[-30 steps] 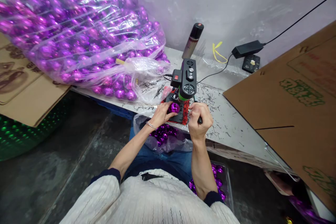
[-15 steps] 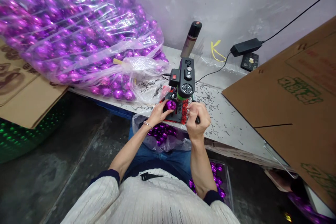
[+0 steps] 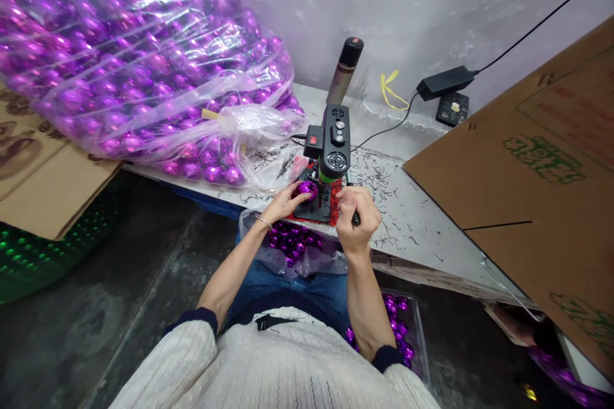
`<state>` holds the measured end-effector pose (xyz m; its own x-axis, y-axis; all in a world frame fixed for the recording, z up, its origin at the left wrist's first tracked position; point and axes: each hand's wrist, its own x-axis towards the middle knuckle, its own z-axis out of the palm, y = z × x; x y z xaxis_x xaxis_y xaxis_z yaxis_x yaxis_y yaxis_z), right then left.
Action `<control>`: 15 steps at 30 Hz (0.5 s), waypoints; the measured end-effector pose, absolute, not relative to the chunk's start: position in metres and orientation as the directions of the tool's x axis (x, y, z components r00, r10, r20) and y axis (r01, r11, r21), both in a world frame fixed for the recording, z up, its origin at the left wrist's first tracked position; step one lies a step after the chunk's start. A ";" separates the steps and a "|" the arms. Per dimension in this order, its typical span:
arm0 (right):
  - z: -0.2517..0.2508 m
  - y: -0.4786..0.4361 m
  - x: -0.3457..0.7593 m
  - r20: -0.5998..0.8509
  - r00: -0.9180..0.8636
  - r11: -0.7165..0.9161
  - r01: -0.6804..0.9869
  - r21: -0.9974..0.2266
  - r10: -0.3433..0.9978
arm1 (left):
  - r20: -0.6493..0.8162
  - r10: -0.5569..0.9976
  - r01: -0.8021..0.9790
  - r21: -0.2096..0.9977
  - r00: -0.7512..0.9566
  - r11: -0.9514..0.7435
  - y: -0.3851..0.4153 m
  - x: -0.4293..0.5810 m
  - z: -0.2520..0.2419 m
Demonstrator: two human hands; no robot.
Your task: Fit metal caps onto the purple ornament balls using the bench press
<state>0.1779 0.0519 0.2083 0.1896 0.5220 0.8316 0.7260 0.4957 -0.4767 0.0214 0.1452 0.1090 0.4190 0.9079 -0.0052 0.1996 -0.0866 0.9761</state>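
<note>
A small black bench press (image 3: 330, 147) with a red switch stands on a red mat at the table's near edge. My left hand (image 3: 283, 203) pinches a shiny purple ball (image 3: 307, 189) on the press base under the head. My right hand (image 3: 355, 222) is closed round the press's black lever handle at the right of the machine. An open plastic bag of purple balls (image 3: 292, 241) rests on my lap just below the table edge.
A huge clear bag of purple balls (image 3: 125, 57) fills the left of the table. A spray can (image 3: 343, 70), a power adapter (image 3: 444, 83) and cable lie behind the press. Cardboard sheets (image 3: 537, 166) lean at the right. Wire clippings litter the tabletop (image 3: 407, 204). A tray of balls (image 3: 400, 332) sits by my right leg.
My left hand has shifted the purple ball slightly left on the press base. My right hand stays on the lever, a little lower and nearer. The view has drifted a bit.
</note>
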 end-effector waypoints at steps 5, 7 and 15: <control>0.208 0.050 0.178 0.823 0.180 0.486 0.731 -0.479 0.539 | 0.102 0.897 0.490 0.808 0.430 -0.327 0.139 0.029 0.113; 0.209 0.050 0.178 0.822 0.174 0.493 0.726 -0.479 0.542 | 0.130 0.915 0.556 0.758 0.383 -0.341 0.136 0.034 0.114; 0.207 0.050 0.179 0.832 0.171 0.505 0.724 -0.470 0.528 | 0.088 0.926 0.524 0.802 0.368 -0.285 0.139 0.026 0.114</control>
<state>0.1795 0.0502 0.2067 0.1707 0.5283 0.8317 0.7239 0.5054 -0.4696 0.0255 0.1385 0.1141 0.3676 0.9258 0.0885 0.5243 -0.2849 0.8025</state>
